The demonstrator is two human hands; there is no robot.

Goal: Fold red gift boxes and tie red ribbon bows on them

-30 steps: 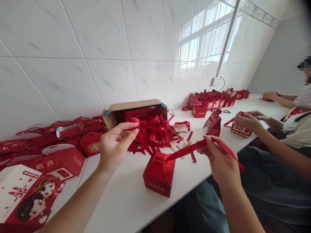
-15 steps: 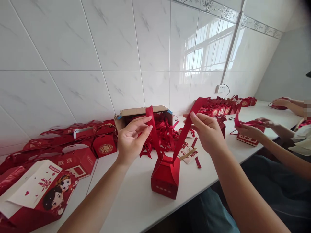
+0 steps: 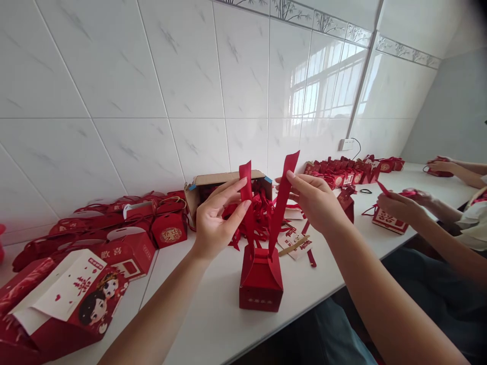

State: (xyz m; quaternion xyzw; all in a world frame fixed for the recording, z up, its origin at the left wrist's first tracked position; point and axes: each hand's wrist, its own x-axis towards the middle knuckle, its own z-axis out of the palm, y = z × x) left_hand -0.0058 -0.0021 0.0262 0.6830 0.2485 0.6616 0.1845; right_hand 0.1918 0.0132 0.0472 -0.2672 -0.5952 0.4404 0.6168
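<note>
A small red gift box [image 3: 261, 284] stands upright on the white table in front of me, its top folded to a peak. A red ribbon [image 3: 280, 213] comes up from its top in two strands that spread into a V. My left hand [image 3: 220, 215] pinches the left strand between thumb and fingers, a little below its end. On the other side, my right hand [image 3: 314, 197] grips the right strand near its tip. Both hands are above the box and do not touch it.
Behind the box lies an open cardboard carton [image 3: 213, 180] with red ribbons spilling out. Several red gift boxes [image 3: 169, 228] crowd the left side. Printed cards [image 3: 292, 243] lie right of the ribbons. Another person's hands [image 3: 403, 205] work on a box at the right.
My right hand has moved left and slightly down, so the two ribbon strands stand closer together and steeper. The box appears turned to face me more squarely. The camera view has shifted slightly.
</note>
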